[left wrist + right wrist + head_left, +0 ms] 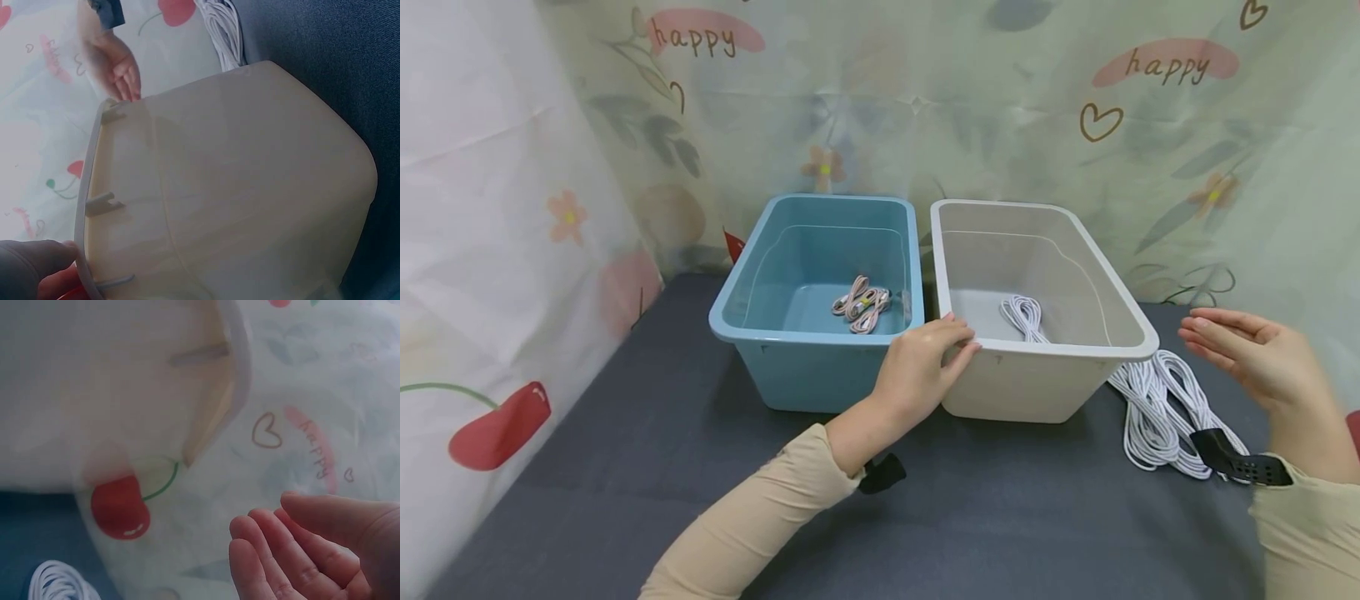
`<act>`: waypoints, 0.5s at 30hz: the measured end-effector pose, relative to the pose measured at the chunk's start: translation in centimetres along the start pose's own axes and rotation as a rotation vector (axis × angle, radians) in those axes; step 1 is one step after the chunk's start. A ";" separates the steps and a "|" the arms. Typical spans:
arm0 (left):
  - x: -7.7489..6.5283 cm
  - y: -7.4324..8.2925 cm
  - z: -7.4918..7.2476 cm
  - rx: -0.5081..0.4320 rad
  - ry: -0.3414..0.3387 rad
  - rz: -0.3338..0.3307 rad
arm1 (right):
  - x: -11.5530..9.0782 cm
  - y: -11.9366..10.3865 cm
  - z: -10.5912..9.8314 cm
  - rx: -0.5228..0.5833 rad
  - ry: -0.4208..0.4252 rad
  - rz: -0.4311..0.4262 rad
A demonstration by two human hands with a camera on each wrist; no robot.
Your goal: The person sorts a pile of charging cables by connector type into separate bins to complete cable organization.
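A white plastic bin stands on the dark table, with a coiled white cable inside it. My left hand grips its front rim near the left corner, thumb on the outer wall and fingers over the edge. The left wrist view shows the thumb pressed at the rim too. To the right of the bin, my right hand is raised in the air, its fingers loosely straight and nothing held. Below that hand, bundled white cables lie on the table beside the bin.
A blue bin stands close to the left of the white one and holds pinkish bundled cables. Behind both bins hangs a patterned cloth, and another white cloth hangs along the left side.
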State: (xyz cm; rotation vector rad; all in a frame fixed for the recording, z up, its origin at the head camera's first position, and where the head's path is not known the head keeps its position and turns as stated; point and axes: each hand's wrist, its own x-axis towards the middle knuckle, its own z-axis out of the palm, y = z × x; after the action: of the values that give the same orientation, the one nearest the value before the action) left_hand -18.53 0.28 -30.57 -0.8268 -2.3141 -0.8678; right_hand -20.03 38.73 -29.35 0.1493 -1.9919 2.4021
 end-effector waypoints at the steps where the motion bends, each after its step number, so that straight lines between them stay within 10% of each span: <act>1: 0.0 0.0 0.0 0.001 0.001 0.001 | -0.1 0.4 -0.3 -0.026 -0.004 0.003; 15: 0.0 0.0 0.2 0.018 0.007 0.008 | -0.9 5.1 -3.0 -0.290 0.061 0.192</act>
State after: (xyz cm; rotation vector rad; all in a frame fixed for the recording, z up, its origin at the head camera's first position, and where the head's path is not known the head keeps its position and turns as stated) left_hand -18.54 0.42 -30.69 -0.8243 -2.3078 -0.8443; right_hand -19.66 40.75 -34.94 -0.1243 -2.3929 2.1492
